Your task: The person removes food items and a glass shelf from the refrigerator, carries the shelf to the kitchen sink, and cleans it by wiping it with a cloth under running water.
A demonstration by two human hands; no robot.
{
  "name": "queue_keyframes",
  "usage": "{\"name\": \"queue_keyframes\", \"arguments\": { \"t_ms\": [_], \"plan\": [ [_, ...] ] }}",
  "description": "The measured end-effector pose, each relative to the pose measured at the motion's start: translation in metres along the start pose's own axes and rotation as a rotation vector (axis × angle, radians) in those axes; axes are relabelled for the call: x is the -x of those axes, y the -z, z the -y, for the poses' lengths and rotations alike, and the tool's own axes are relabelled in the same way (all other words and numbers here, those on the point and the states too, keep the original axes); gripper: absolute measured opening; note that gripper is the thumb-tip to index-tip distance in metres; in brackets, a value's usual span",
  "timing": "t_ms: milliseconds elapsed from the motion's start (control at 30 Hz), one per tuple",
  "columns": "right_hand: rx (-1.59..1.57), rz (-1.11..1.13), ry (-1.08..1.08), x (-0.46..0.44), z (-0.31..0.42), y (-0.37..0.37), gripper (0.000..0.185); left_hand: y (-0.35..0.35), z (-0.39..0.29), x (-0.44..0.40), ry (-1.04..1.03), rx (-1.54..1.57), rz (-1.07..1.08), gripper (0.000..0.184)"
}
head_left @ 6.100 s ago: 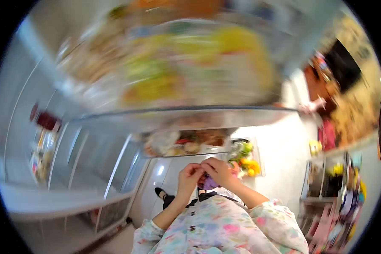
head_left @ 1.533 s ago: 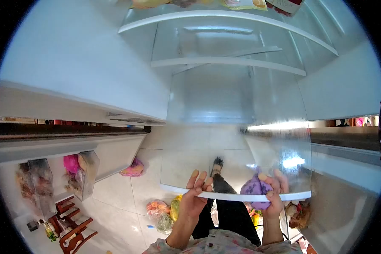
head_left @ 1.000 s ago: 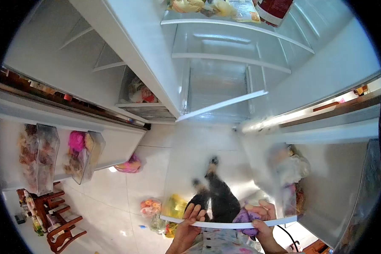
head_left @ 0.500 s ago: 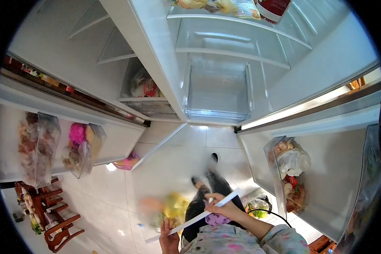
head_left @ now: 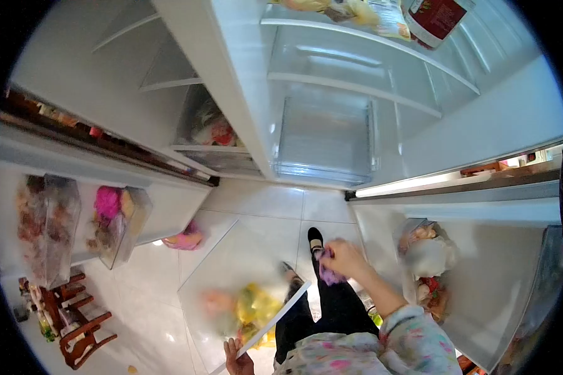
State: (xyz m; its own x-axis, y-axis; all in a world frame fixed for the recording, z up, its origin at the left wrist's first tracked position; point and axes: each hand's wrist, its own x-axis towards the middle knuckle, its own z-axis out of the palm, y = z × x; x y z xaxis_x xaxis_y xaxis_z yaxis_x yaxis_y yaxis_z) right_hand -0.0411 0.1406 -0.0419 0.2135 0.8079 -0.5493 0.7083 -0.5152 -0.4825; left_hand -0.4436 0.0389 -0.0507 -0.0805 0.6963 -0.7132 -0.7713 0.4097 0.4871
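A clear fridge shelf [head_left: 268, 327] with a white front edge is tilted in front of my legs, and the floor shows through its glass. My left hand [head_left: 238, 359] grips the near end of that white edge. Bunched in my right hand [head_left: 346, 257] is a purple cloth [head_left: 329, 270], held above my leg and apart from the shelf. Yellow bags [head_left: 256, 312] show through the glass beside my legs.
The fridge stands open ahead, with a clear drawer [head_left: 324, 140] low in the right compartment. Open doors flank me; filled bins [head_left: 65, 231] hang on the left, and another bin holds food bags [head_left: 430, 256] on the right. A pink bag [head_left: 184, 237] lies on the floor.
My right hand has left the shelf's white edge and moved forward and right with the purple cloth. The shelf has shifted slightly left, still in my left hand. The view has tilted slightly.
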Motion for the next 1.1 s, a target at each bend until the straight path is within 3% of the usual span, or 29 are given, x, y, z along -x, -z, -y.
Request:
{"name": "queue_keyframes", "arguments": {
  "t_ms": [67, 100, 200, 300, 367, 433, 500, 567, 600, 700, 800, 1000, 1100],
  "plan": [
    [0.191, -0.105, 0.015, -0.041, -0.016, 0.021, 0.030, -0.031, 0.000, 0.009, 0.023, -0.005, -0.478, 0.043],
    [0.299, -0.170, 0.049, -0.066, -0.033, 0.024, 0.030, -0.037, 0.001, 0.010, 0.037, -0.016, -0.464, 0.046],
    [0.657, -0.058, -0.082, -0.136, -0.056, 0.074, 0.027, -0.013, 0.009, 0.009, 0.076, -0.128, -0.376, 0.055],
    [1.213, -0.024, -0.087, -0.200, -0.105, 0.113, 0.020, -0.028, 0.021, 0.004, 0.079, 0.034, -0.316, 0.058],
    [1.110, -0.217, -0.016, -0.208, -0.112, 0.161, 0.021, -0.042, 0.032, 0.001, 0.097, -0.030, -0.339, 0.059],
    [1.120, -0.379, -0.134, -0.222, -0.146, 0.190, 0.032, -0.062, 0.046, -0.002, 0.115, 0.058, -0.376, 0.059],
    [1.117, -0.579, -0.233, -0.239, -0.213, 0.196, 0.035, -0.041, 0.055, -0.006, 0.178, 0.164, -0.221, 0.059],
    [1.374, -0.407, -0.261, -0.223, -0.221, 0.207, 0.041, -0.002, 0.068, -0.022, 0.241, 0.204, -0.025, 0.058],
    [1.501, -0.320, -0.276, -0.221, -0.223, 0.213, 0.044, -0.013, 0.071, -0.023, 0.226, 0.136, -0.071, 0.058],
    [1.485, -0.177, -0.277, -0.239, -0.241, 0.215, 0.048, -0.062, 0.083, -0.029, 0.225, -0.002, -0.206, 0.058],
    [1.583, -0.122, -0.204, -0.234, -0.230, 0.223, 0.043, -0.088, 0.091, -0.037, 0.231, -0.074, -0.246, 0.058],
    [1.554, -0.049, -0.154, -0.197, -0.213, 0.180, 0.025, -0.112, 0.099, -0.048, 0.246, -0.161, -0.294, 0.058],
    [1.265, -0.007, -0.268, -0.198, -0.212, 0.172, 0.020, -0.090, 0.104, -0.060, 0.297, -0.161, -0.349, 0.060]
  ]
}}
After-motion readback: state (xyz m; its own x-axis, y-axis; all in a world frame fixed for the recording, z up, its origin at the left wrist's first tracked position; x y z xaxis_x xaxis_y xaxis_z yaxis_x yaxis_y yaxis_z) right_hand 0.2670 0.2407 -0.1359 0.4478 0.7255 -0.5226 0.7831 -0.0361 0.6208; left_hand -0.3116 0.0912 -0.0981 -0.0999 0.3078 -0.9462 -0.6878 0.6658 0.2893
